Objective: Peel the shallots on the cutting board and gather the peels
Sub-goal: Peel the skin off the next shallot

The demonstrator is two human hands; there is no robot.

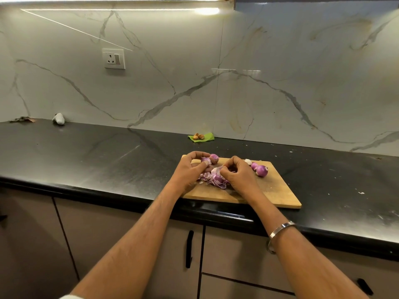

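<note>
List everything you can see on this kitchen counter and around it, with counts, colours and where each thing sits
cutting board: one, light wood, at counter's front edge
peeled shallots: about three, purple, board's far right
shallot: one, purple, board's far left, behind left hand
peels: one pile, pale purple, board's left half, between the hands
green leaf: one, holding small brown pieces, against the backsplash
socket: one, white, on the marble wall
countertop: black stone
bangle: one, silver, right wrist
left hand: pinching a shallot
right hand: pinching a peel
</note>
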